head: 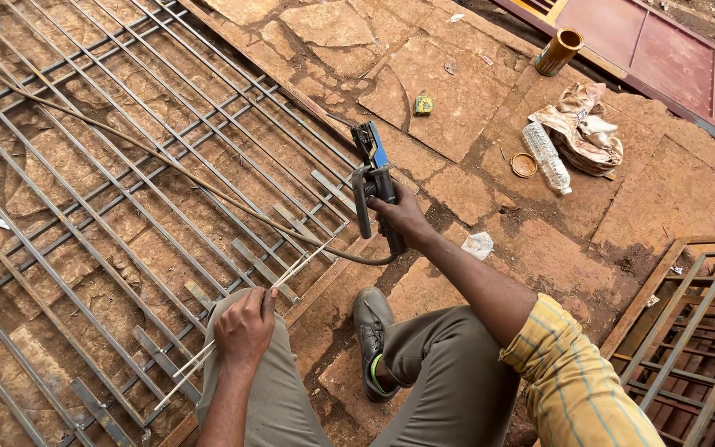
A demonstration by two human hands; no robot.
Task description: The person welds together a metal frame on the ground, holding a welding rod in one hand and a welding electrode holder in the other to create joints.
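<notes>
Over metal grille, left hand grips thin welding rods, right hand clamps electrode holder; looks like rod-loading step, next needs 1 rod fed into holder's clamp w/ care.

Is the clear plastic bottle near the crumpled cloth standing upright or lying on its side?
Lying on its side. The plastic bottle rests lengthwise on the stone floor, beside the crumpled cloth. Its contents cannot be told.

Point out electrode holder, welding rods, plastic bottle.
electrode holder [376, 186], head view, on its dark handle above the right hand.
welding rods [295, 266], head view, mid-length past the left hand.
plastic bottle [545, 156], head view, mid-body.
</notes>
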